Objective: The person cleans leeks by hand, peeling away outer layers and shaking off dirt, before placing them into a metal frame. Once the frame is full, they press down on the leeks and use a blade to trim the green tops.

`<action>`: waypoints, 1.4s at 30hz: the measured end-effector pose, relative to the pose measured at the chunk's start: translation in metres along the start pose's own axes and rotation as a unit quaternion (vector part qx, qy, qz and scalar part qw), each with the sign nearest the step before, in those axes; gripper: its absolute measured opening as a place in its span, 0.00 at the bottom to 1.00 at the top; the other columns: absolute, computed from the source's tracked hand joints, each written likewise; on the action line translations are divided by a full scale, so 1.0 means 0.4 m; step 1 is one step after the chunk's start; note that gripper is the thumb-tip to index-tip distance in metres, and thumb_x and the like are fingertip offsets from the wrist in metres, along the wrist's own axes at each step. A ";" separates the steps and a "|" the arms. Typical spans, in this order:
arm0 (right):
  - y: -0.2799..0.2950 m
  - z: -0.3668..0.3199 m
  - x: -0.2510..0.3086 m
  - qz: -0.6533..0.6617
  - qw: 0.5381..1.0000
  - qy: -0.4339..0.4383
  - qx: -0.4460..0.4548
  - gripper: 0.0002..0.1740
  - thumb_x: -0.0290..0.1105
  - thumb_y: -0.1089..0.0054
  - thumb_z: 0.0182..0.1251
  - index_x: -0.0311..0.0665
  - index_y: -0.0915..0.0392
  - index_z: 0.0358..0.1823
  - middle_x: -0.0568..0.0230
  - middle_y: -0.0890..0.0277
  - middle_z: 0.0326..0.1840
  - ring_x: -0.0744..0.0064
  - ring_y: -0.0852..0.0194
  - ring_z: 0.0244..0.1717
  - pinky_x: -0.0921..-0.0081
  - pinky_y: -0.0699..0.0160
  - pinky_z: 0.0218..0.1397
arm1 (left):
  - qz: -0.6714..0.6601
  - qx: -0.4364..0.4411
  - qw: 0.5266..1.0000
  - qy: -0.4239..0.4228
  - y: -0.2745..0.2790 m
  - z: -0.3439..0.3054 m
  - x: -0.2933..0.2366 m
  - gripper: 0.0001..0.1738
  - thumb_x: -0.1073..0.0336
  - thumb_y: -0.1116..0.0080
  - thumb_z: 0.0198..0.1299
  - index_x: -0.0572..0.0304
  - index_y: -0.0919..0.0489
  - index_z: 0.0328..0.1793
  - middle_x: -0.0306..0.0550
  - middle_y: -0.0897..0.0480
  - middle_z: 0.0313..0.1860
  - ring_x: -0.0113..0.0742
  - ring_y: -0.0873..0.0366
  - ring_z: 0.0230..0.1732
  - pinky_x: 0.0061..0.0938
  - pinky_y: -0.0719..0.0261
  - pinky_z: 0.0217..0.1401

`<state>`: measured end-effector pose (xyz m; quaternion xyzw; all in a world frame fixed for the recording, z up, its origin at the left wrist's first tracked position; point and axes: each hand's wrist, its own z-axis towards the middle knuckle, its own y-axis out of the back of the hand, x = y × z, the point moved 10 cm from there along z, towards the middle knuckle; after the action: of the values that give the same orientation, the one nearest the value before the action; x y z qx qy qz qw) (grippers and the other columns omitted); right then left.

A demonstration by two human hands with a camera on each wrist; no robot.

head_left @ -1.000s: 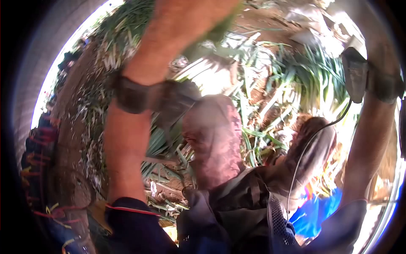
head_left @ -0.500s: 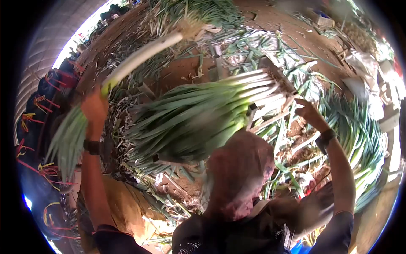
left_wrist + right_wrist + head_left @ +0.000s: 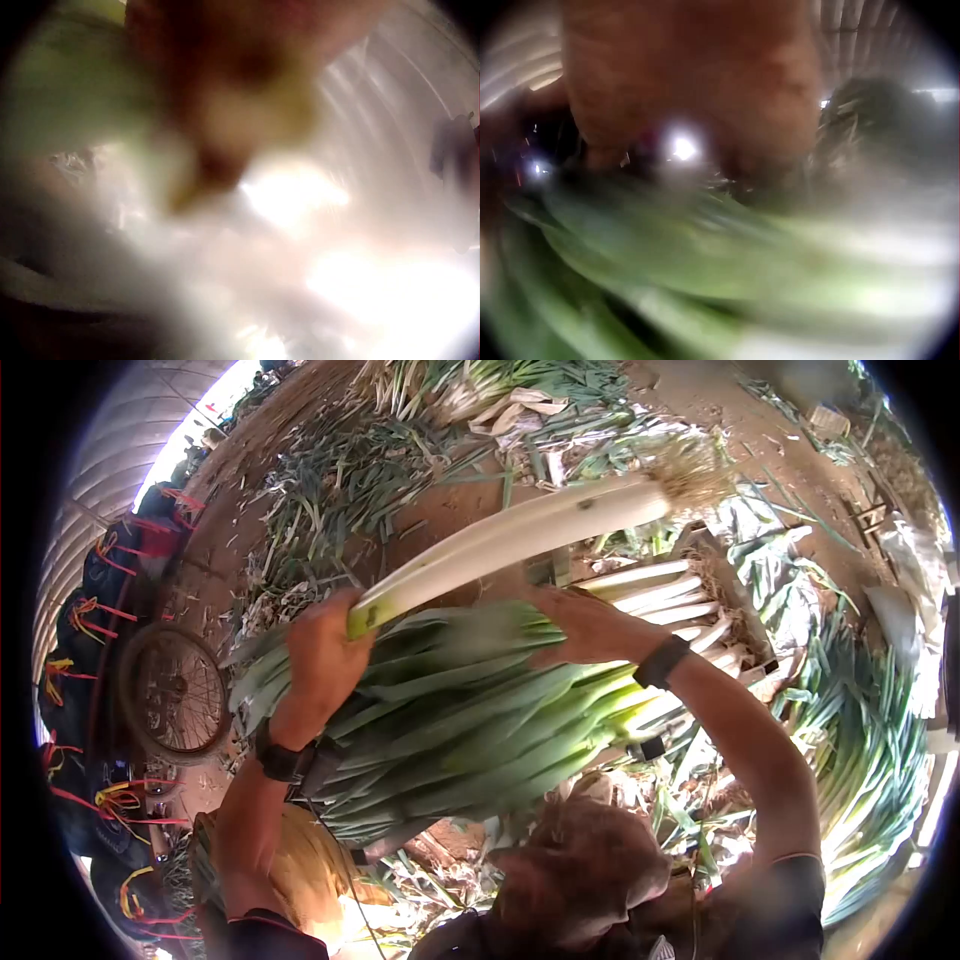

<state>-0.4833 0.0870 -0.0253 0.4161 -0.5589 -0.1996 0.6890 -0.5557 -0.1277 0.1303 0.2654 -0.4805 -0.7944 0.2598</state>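
My left hand (image 3: 325,652) grips a long leek (image 3: 510,545) where its white stem turns green. The stem slants up to the right, with bushy roots (image 3: 690,475) at the far end. Below it lies a thick bundle of leeks (image 3: 470,710), green leaves to the left and white ends to the right. My right hand (image 3: 590,628) reaches over the bundle from the right, fingers stretched out at the upper leaves. In the right wrist view the same hand (image 3: 690,75) is just above the leaves, its fingertips blurred. The left wrist view is very blurred.
More leeks (image 3: 860,750) are heaped on the right, and another pile (image 3: 470,385) lies at the back. Trimmed leaves (image 3: 350,490) litter the soil. A spoked wheel (image 3: 175,692) stands at left, near dark bundles with red and yellow ties (image 3: 90,615). A wooden frame edge (image 3: 745,600) borders the bundle's roots.
Both arms reached forward at first. The left hand then held the leek out at left and has now swung it right, over the bundle. The right hand has moved left from the root ends.
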 end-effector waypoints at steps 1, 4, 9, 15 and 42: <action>-0.013 0.021 0.010 0.015 1.000 0.027 -0.006 0.52 0.58 0.37 0.63 0.29 0.47 0.76 0.36 0.47 0.78 0.44 0.49 0.79 0.59 0.50 0.81 | 0.005 0.007 1.000 0.002 -0.016 0.016 -0.017 0.13 0.68 0.34 0.52 0.59 0.17 0.45 0.56 0.16 0.34 0.59 0.18 0.37 0.45 0.21 0.40; -0.071 0.047 -0.019 0.036 0.999 -0.001 0.021 0.47 0.56 0.36 0.61 0.36 0.40 0.75 0.45 0.38 0.75 0.49 0.42 0.76 0.61 0.44 0.79 | -0.015 0.052 0.998 0.019 -0.083 0.063 -0.073 0.12 0.68 0.34 0.51 0.58 0.17 0.44 0.57 0.16 0.31 0.59 0.18 0.36 0.46 0.22 0.39; -0.092 -0.030 -0.008 -0.008 0.999 0.005 0.053 0.45 0.56 0.37 0.61 0.35 0.36 0.73 0.46 0.34 0.72 0.51 0.40 0.75 0.60 0.42 0.77 | -0.038 0.117 0.992 -0.014 -0.238 0.121 -0.183 0.10 0.70 0.36 0.49 0.61 0.18 0.40 0.60 0.17 0.30 0.62 0.18 0.36 0.49 0.23 0.39; -0.099 -0.034 0.008 0.040 0.993 0.103 -0.035 0.41 0.58 0.39 0.61 0.31 0.31 0.66 0.47 0.29 0.63 0.51 0.36 0.69 0.53 0.43 0.73 | 0.014 0.212 0.977 0.003 -0.487 0.167 -0.251 0.07 0.71 0.39 0.47 0.68 0.21 0.32 0.65 0.19 0.30 0.69 0.21 0.37 0.55 0.26 0.39; 0.077 -0.233 -0.285 0.172 0.939 -0.156 -0.255 0.45 0.42 0.36 0.63 0.33 0.45 0.78 0.48 0.60 0.85 0.47 0.44 0.77 0.62 0.45 0.82 | 0.094 0.241 0.966 -0.025 -0.575 0.146 -0.310 0.22 0.66 0.31 0.54 0.73 0.22 0.50 0.70 0.18 0.45 0.70 0.22 0.51 0.52 0.25 0.51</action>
<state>-0.4356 0.2218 -0.0723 0.0880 -0.6524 -0.2764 0.7002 -0.5412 0.0842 -0.0324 0.2539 -0.6870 -0.6335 0.2494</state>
